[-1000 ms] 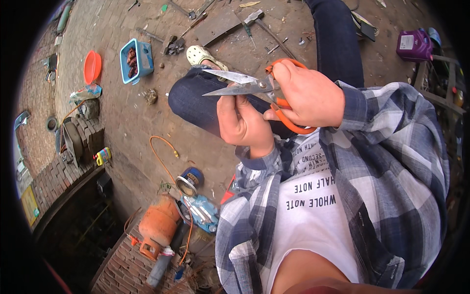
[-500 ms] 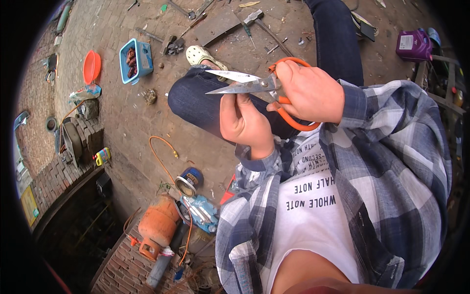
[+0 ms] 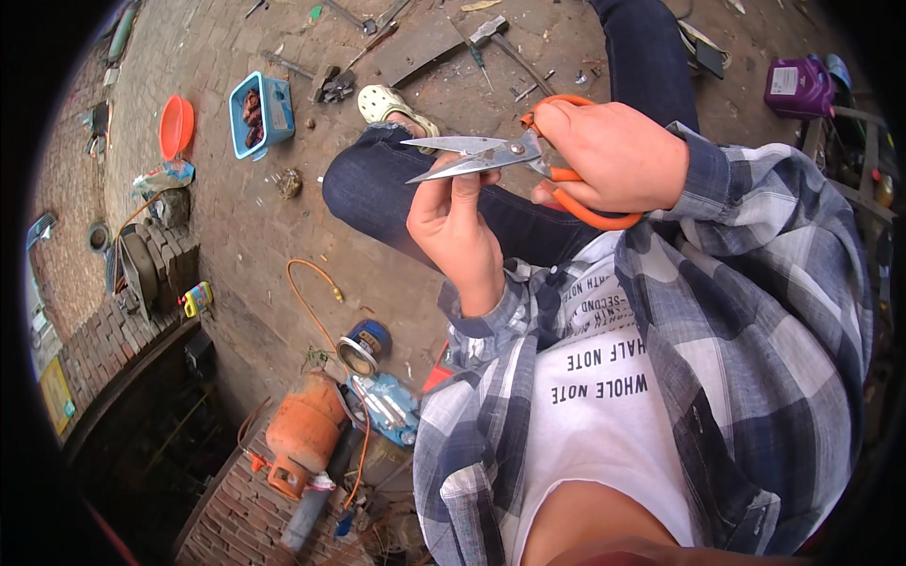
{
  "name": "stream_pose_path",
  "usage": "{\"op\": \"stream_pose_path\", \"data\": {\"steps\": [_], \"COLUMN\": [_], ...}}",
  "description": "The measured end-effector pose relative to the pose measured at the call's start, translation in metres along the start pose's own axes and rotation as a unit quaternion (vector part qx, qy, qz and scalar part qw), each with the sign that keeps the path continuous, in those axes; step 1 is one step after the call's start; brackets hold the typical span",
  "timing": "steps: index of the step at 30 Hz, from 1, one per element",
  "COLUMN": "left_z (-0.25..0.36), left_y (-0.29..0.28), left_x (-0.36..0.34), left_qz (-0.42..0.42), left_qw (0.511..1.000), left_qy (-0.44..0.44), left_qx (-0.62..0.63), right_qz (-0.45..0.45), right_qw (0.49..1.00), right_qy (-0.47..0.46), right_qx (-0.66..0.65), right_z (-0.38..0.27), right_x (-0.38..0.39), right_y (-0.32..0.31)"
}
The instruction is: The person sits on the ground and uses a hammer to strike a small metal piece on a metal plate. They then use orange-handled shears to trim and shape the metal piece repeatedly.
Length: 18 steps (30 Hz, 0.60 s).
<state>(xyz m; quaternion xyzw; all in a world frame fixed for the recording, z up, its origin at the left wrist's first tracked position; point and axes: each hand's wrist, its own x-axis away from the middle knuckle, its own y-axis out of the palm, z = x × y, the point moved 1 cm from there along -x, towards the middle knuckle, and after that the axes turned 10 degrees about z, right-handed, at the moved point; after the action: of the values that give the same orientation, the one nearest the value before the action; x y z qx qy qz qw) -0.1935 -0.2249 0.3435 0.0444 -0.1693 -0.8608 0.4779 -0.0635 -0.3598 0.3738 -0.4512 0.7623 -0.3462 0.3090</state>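
Scissors (image 3: pixel 517 149) gape, gripped in your right hand (image 3: pixel 618 156); your left hand (image 3: pixel 460 247) apparently steadies one blade (image 3: pixel 436 174), pinching. Clear it before closing.

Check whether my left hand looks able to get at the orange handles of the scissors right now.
Probably not fully: the right hand is gripping the orange handles, leaving only parts of the loops exposed, and the left hand is at the lower blade.
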Motion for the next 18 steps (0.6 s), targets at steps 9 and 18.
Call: {"op": "stream_pose_path", "data": {"steps": [9,18], "left_z": [-0.001,-0.004], "left_y": [0.014,0.015], "left_x": [0.008,0.013], "left_qz": [0.100,0.119], "left_qw": [0.971,0.966], "left_qy": [0.163,0.185], "left_qx": [-0.145,-0.133], "right_qz": [0.089,0.100], "right_qw": [0.989,0.986], "right_qy": [0.099,0.106], "right_qx": [-0.063,-0.076], "right_z": [-0.020,-0.027], "right_x": [0.006,0.006], "right_y": [0.023,0.028]}}
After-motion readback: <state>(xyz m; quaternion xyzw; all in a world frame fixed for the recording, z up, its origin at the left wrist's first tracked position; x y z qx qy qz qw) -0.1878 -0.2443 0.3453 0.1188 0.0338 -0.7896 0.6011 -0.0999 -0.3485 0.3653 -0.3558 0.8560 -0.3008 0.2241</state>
